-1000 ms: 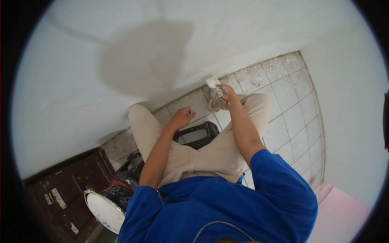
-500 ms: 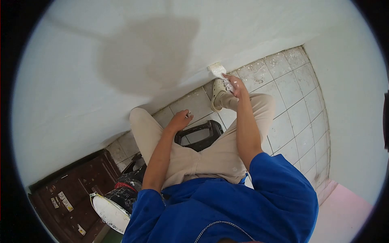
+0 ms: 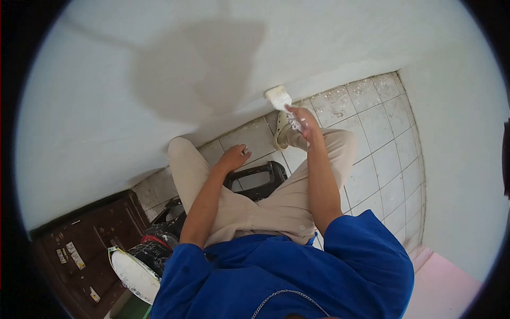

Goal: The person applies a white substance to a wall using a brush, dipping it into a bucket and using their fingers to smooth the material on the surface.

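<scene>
Brush [image 3: 278,98] in the right hand [image 3: 303,121], head low along the foot of the wall [image 3: 95,111]: that's what catches my eye in the head view, the only 1 there is. The fingers are closed round its handle, and white smears cover the handle and show on the skin. The bristles point at the wall; whether they press on it or sit just off it, I can't tell from where I stand.

The 2 hands are well apart. The left hand [image 3: 234,158] is near the left knee [image 3: 183,149], above the tiles [image 3: 372,130], its fingers curled. Something pale shows at the fingertips, but I can't make out whether it's a held scrap or just a smear.

I'd call the step in hand brushing the lowest strip of wall, just above the clog [image 3: 279,133]. To my mind, the next move calls for bristles laid flat and a steady wrist, kept off the tiles, which are already spotted with white.

Between the legs is a black frame [image 3: 277,173]. By the left elbow stands a bucket [image 3: 133,275] with a white top, beside a brown board [image 3: 109,250].
</scene>
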Available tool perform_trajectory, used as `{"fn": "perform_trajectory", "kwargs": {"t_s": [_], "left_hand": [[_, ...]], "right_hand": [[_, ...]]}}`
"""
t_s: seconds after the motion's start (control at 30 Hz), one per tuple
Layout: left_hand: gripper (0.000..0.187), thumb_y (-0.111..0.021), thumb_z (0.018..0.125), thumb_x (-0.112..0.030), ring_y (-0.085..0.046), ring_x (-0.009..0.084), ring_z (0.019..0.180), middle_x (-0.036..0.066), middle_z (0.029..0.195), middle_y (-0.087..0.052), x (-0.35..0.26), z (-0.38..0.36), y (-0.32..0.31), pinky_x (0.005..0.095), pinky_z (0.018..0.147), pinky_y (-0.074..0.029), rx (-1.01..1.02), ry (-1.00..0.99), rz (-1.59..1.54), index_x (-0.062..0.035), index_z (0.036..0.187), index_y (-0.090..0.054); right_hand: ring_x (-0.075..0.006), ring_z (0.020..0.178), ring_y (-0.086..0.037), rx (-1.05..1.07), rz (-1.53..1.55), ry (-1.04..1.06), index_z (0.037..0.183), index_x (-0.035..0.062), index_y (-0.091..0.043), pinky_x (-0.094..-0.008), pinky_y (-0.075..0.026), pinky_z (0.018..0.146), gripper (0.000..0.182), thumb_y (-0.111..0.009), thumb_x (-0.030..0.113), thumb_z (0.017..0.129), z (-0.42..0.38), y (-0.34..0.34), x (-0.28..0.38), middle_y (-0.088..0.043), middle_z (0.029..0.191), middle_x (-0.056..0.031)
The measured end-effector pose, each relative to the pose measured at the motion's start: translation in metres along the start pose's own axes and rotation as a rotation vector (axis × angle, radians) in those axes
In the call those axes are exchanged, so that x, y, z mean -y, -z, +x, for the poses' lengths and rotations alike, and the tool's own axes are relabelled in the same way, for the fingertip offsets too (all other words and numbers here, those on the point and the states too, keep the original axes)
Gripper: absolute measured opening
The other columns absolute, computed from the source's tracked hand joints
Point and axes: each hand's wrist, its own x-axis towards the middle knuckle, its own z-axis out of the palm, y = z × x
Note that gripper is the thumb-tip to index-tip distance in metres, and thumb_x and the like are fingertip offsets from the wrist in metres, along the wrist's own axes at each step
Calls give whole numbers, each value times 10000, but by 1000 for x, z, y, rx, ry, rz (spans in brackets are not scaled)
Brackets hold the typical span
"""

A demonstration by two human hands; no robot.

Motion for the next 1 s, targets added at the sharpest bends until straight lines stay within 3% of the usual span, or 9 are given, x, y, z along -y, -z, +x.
{"fn": "perform_trajectory", "kwargs": {"t_s": [0.03,0.17,0.4,0.5,0.6,0.67,0.7,0.8,1.0], "left_hand": [[375,-559,869,-346,-582,397,894,237,927,-615,1,1,-2,456,778,-453,4,1,10,24,927,-582],[382,-557,869,-350,-579,399,903,237,937,-613,-1,3,-3,460,788,-452,47,4,16,26,931,-581],[379,-560,868,-346,-585,398,890,242,933,-614,4,2,-2,459,784,-455,-9,-17,41,29,924,-577],[379,-559,870,-345,-586,400,871,241,915,-615,5,-4,-2,457,772,-458,31,2,26,30,923,-572],[384,-562,868,-348,-588,403,866,243,904,-617,6,1,-1,457,764,-460,46,1,36,32,924,-570],[389,-567,865,-352,-591,403,866,246,900,-619,8,2,-6,458,759,-461,38,1,51,34,919,-570],[392,-567,864,-354,-593,400,868,244,902,-620,9,2,-6,456,761,-462,29,-5,61,34,920,-570],[395,-567,862,-358,-598,392,874,240,912,-624,12,-6,-6,453,767,-464,14,4,61,32,924,-573],[407,-565,855,-364,-601,380,910,224,955,-633,19,-3,-5,446,805,-469,28,28,44,17,997,-588]], "right_hand": [[-159,713,-589,-14,-60,37,1011,-4,-621,-301,-459,677,373,-695,302,810,-3,0,-1,-644,848,-78],[-161,757,-564,-8,22,66,1009,-15,-623,-335,-436,690,409,-714,316,786,63,-6,-61,-638,864,-75],[-179,828,-560,114,81,135,1057,-24,-613,-328,-425,747,425,-698,304,799,-46,-40,24,-617,902,-86],[-164,590,-592,-54,-21,-32,988,-18,-624,-293,-459,520,296,-662,240,845,-7,-21,-3,-638,792,-51],[-170,615,-603,-26,-67,-17,987,-29,-620,-289,-460,534,322,-669,252,840,54,-10,-55,-639,802,-56],[-186,785,-567,-43,-51,-8,1038,-67,-606,-332,-435,696,418,-688,278,817,65,-24,-53,-622,910,-102],[-194,869,-549,-47,-47,-12,1064,-86,-598,-353,-423,777,467,-697,291,806,56,-38,-43,-614,965,-124],[-146,792,-542,73,5,64,1049,-69,-613,-303,-431,700,411,-666,277,834,-35,-59,13,-612,915,-89],[-86,639,-511,45,-192,209,933,-32,-658,-262,-410,595,305,-631,264,865,-50,-67,27,-603,757,-15]]}}
